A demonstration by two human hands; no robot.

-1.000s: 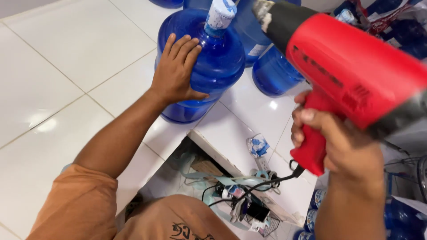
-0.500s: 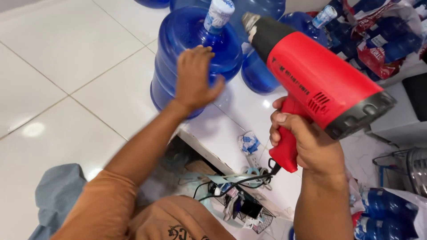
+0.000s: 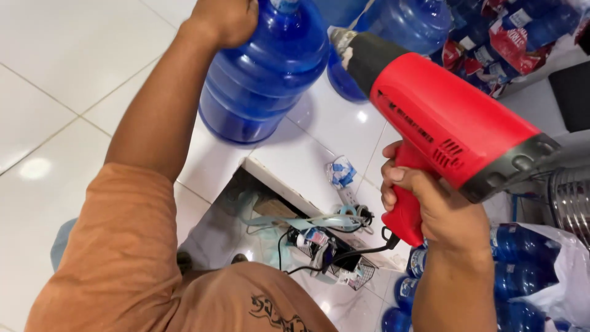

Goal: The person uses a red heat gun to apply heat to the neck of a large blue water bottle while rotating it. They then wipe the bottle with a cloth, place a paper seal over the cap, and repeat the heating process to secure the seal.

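On the jug's shoulder now, left hand, blue water jug nearer.

Your left hand stretches forward, arm straight, fingers curled — your right hand is fisted tight, forearm raised.

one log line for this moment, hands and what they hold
left hand: gripping top of blue water jug | right hand: holding red heat gun, nozzle beside jug | jug: upright on white tiled ledge
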